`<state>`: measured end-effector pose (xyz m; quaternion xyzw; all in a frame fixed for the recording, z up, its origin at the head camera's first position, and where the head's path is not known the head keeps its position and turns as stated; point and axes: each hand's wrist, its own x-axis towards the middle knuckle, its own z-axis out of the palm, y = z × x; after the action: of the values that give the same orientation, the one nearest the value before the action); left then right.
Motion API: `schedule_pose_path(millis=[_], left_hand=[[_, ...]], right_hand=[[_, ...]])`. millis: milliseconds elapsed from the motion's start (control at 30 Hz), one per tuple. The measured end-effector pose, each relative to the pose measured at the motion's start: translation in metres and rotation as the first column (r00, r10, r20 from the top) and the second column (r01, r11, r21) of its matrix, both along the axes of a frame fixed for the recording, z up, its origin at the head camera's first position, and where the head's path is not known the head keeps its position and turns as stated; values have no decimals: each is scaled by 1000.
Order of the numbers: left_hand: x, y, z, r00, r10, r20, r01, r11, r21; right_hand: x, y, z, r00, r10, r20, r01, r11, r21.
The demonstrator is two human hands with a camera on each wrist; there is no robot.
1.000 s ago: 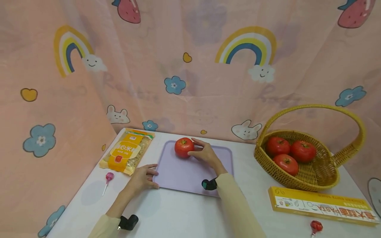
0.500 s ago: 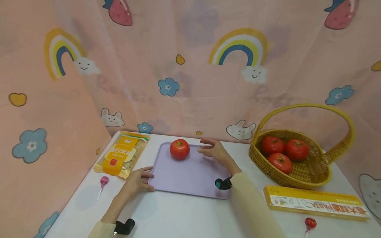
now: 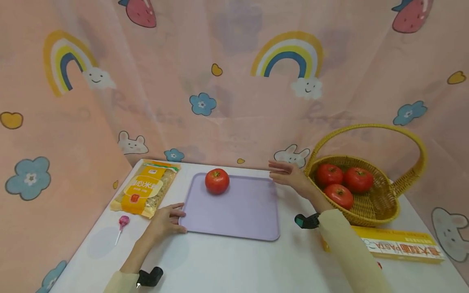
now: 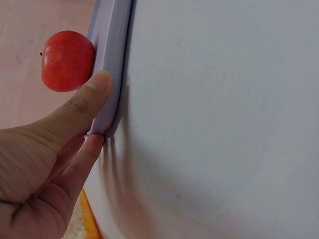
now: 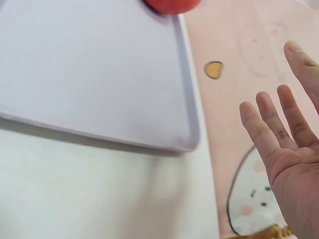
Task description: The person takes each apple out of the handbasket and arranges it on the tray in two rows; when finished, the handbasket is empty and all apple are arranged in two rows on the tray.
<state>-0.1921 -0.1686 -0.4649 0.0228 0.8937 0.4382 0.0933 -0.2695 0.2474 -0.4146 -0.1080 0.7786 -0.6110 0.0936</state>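
Note:
A single red tomato (image 3: 217, 181) rests on the lilac tray (image 3: 234, 215), near its back left. At the tray's front left corner, my left hand (image 3: 165, 221) grips the rim; the left wrist view has the thumb on one side wall and a fingertip (image 4: 94, 142) round the corner. My right hand (image 3: 293, 178) is raised off the tray's back right corner with nothing in it, its fingers spread in the right wrist view. Beside that hand stands a yellow wicker basket (image 3: 393, 211) holding a tomato (image 3: 358, 180) and two more.
Left of the tray lies a yellow noodle packet (image 3: 144, 189), with a pink lollipop (image 3: 123, 221) in front of it. A yellow pasta box (image 3: 406, 246) lies before the basket, partly behind my right sleeve. A patterned pink cloth (image 3: 234, 122) hangs behind the white table.
My right hand has let go of the tomato and moved right, past the tray towards the basket. The tomato stays on the tray. My left hand keeps its place at the tray's corner.

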Motion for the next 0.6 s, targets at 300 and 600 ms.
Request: schedule_pose_path(millis=[300,600], left_hand=[[1,0,1,1000,-13,2,13,1000,-11],[1,-1,0,1000,-12,-3,12,1000,-13]], right_hand=[[30,67,27,996,84,-42,-84,996,23],[51,135,39,993,107,-48,-99,984,145]])
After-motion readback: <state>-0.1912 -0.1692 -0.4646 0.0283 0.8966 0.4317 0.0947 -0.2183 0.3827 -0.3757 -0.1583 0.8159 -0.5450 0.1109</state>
